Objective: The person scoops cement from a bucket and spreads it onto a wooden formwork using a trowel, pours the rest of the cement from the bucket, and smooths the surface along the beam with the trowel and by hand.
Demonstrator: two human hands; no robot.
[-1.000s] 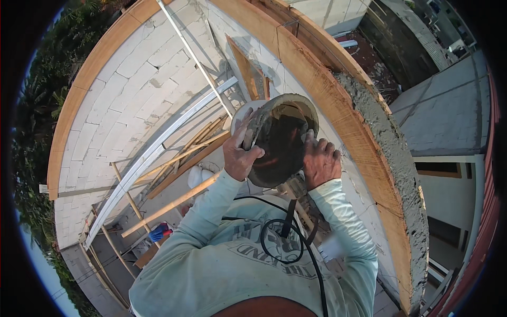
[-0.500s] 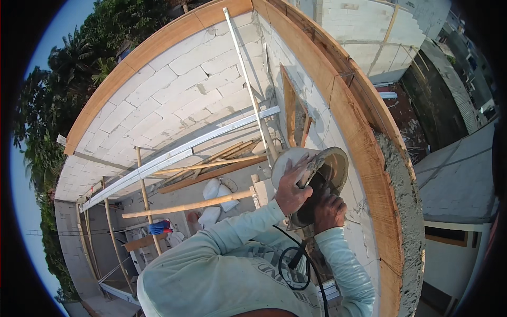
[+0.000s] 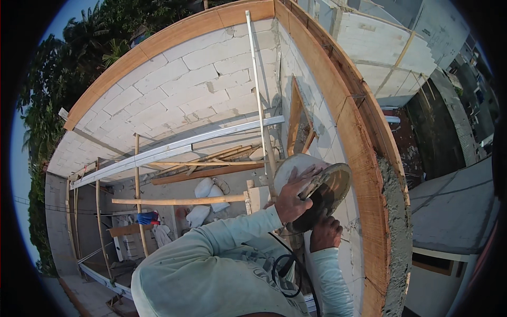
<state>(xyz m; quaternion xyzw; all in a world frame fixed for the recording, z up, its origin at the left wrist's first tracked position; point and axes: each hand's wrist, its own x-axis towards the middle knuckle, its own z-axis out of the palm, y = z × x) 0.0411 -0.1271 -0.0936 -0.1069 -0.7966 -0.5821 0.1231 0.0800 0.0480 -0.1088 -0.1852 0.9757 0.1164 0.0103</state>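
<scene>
A pale bucket [image 3: 288,168] with a mortar-crusted rim is tipped on its side in front of me, its dark mouth turned to the right. My left hand [image 3: 297,198] grips it at the near left of the rim, fingers spread along the outer wall. At the lower edge of the mouth, my right hand [image 3: 326,233] is curled against the rim, its fingertips partly hidden. The bucket is held beside a board-lined wall top [image 3: 364,211], whose trough holds wet grey mortar [image 3: 392,206] to the right.
Below lies a room with a block wall [image 3: 185,79], a long metal channel [image 3: 174,150], bamboo poles [image 3: 179,200] and white sacks [image 3: 203,203]. A white upright pole [image 3: 256,68] leans near the corner. A black cable [image 3: 296,259] hangs by my chest.
My view has shifted, so the room appears lower and the wall top further left. My right hand has moved down along the rim, and more of the bucket's mouth shows.
</scene>
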